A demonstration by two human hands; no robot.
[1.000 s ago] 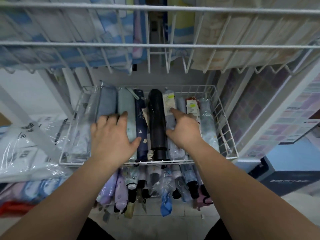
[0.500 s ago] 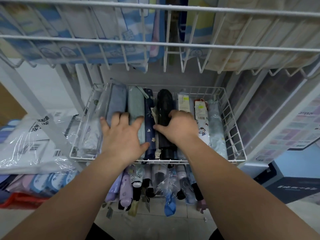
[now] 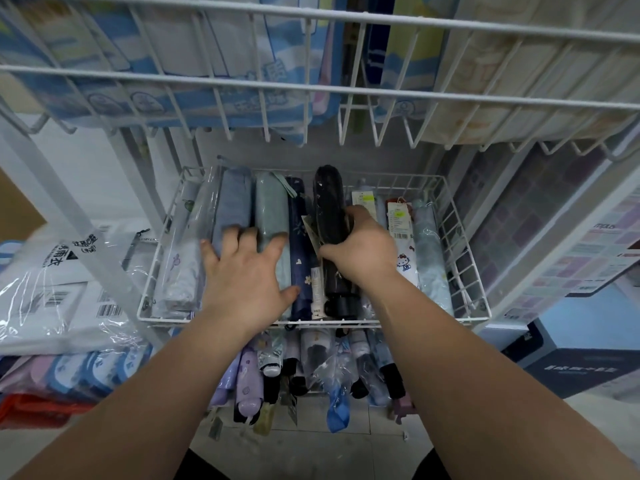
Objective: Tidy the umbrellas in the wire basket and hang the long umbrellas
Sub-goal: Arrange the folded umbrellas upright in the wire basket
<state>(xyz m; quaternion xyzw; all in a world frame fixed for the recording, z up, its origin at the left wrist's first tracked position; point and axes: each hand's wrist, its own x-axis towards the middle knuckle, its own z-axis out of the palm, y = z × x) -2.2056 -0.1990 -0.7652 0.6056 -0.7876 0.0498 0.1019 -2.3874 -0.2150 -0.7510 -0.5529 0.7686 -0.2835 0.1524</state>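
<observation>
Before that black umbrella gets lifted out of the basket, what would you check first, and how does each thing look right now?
1. Right hand wrapped round the black umbrella: ok.
2. Left hand flat on the blue-grey umbrella and green umbrella, steadying them: ok.
3. Paper tag beside the black umbrella clear of the grip: cannot tell.
4. Room above, under the upper wire shelf: ok.
5. Wire basket sitting level: ok.
6. Navy umbrella free of the black one: cannot tell.

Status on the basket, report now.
Right hand shut on black umbrella. Left hand open, flat on mint umbrella. Basket packed.
</observation>
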